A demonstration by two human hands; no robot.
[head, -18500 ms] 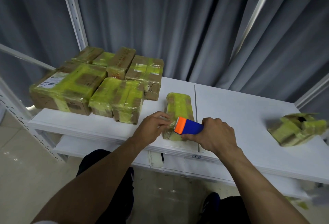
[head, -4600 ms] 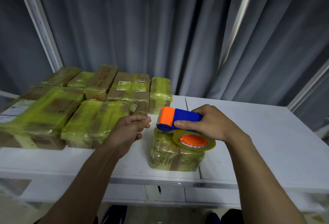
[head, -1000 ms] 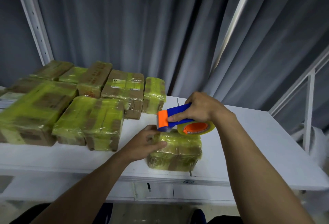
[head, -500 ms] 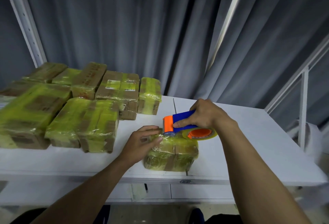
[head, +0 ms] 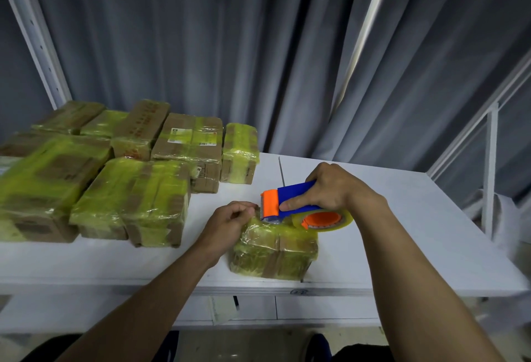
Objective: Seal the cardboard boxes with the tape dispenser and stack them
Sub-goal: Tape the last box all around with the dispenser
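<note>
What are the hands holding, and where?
The right hand grips the tape dispenser by its blue handle. The left hand pinches beside the orange cutter, maybe on tape; I cannot tell.

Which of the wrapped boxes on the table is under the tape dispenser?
The lone box at the front of the table, apart from the group on the left; the right hand holds the tape dispenser over its top.

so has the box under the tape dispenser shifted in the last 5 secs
No: the box still lies at the table's front edge, its right end just across the seam, as before.
</note>
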